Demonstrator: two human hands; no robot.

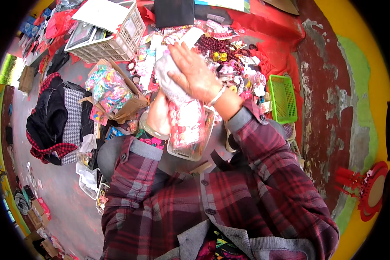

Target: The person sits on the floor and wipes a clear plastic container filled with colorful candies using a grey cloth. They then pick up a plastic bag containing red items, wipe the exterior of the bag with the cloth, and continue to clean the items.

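A whitish, soft-looking bundle point(165, 71) is sandwiched between my two hands; I cannot make out its exact kind. My left hand point(159, 113) holds it from below and the left, its fingers hidden behind the bundle. Across its upper right side lies my right hand point(195, 71), flat with fingers stretched out. Just below the bundle, a shiny clear packet of red and white pieces point(187, 123) rests over a pale plastic basket point(184, 154). Glare washes out part of the packet.
Beyond my hands spreads a pile of small trinkets and dark red beads point(210, 45). A cardboard box of colourful packets point(132, 102) stands at left, below a white crate point(123, 41). At right are a green basket point(295, 102) and a peeling wall point(320, 108).
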